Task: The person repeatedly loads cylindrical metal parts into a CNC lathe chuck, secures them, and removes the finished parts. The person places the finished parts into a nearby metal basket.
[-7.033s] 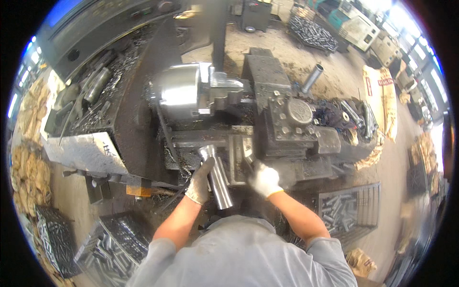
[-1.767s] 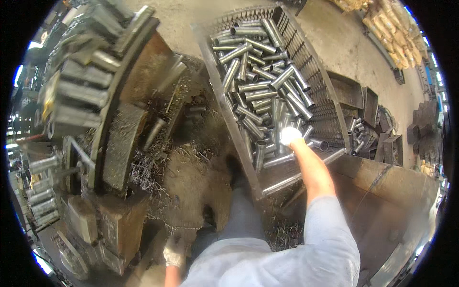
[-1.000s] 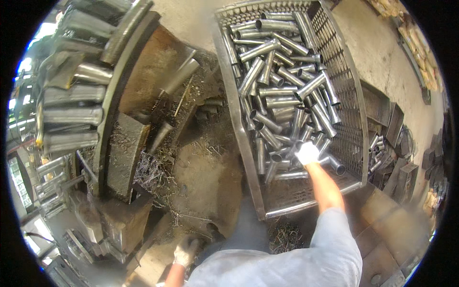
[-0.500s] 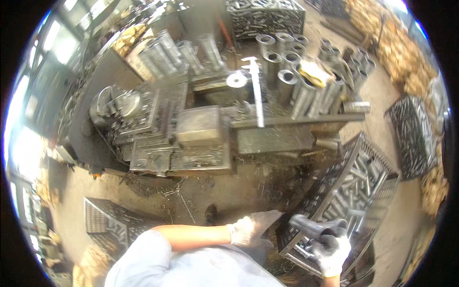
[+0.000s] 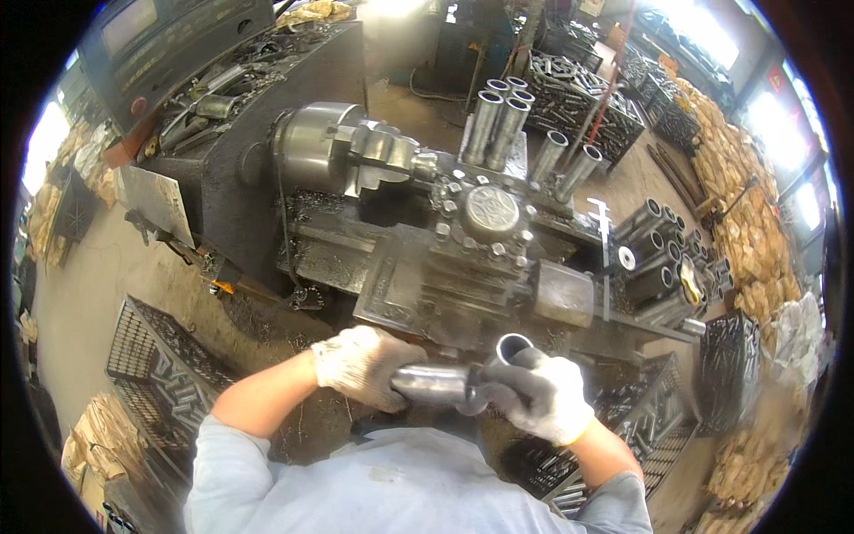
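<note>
The steel tube (image 5: 463, 378) sits low in my view, just in front of my chest and short of the lathe carriage (image 5: 454, 276), lying roughly crosswise with its open end (image 5: 513, 347) tipped up toward the right. I have both gloved hands on it. My left hand (image 5: 365, 365) is wrapped around the left stretch, fingers curled over the top and closed on the metal. My right hand (image 5: 538, 396) grips the right stretch just under the open mouth — dark-coated fingers (image 5: 498, 378) folded round the tube, with bare shiny steel showing between the two gloves. Beyond the tube, the chuck (image 5: 316, 147) sits to the upper left. More tubes stand upright behind the carriage (image 5: 498, 125), and another cluster (image 5: 654, 258) is stacked to the right. A wire crate (image 5: 151, 365) lies on the floor by my left arm.
</note>
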### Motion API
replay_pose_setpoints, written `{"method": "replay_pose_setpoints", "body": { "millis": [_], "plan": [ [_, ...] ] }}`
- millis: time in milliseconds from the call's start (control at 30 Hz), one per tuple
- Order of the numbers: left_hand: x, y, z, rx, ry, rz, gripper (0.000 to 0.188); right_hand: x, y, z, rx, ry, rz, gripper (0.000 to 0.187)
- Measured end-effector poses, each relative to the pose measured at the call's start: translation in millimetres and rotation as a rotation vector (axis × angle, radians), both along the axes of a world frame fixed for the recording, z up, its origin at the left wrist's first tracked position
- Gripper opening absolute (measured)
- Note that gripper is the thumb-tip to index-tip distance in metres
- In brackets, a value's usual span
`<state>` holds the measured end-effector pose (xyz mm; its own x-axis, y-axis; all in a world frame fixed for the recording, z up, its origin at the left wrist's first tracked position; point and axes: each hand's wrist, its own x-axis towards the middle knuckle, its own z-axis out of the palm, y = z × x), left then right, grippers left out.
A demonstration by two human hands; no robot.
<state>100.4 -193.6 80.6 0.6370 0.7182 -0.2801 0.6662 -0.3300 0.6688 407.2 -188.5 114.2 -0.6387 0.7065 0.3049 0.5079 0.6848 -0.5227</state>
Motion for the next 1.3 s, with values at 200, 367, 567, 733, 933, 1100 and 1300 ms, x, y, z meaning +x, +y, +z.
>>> {"method": "replay_pose_setpoints", "body": {
  "millis": [200,367,567,733,933,1100,1300],
  "plan": [
    [-77,45,-18,0.509,0.103,0.051,0.066,-31,57,-13,0.022,0.113,0.155,0.065],
    [-76,71,-83,0.162,-0.397,0.647,0.057,-32,94,-43,-0.116,-0.304,0.224,0.053],
    [-30,107,-153,0.122,-0.519,0.792,0.055,-31,110,-12,-0.009,-0.257,0.22,0.04],
    [-24,120,-150,0.087,-0.429,0.583,0.06,-47,181,50,0.028,0.04,0.156,0.035],
    [-40,133,-139,0.197,-0.495,0.383,0.064,-167,354,-8,-0.622,-0.634,0.124,0.044],
    [-36,139,-136,0.135,-0.388,0.47,0.064,-195,343,-40,-0.298,-0.555,0.155,0.027],
    [-64,128,-100,0.343,-0.498,0.368,0.089,-194,353,10,0.715,0.109,-0.069,0.03]
  ]
}}
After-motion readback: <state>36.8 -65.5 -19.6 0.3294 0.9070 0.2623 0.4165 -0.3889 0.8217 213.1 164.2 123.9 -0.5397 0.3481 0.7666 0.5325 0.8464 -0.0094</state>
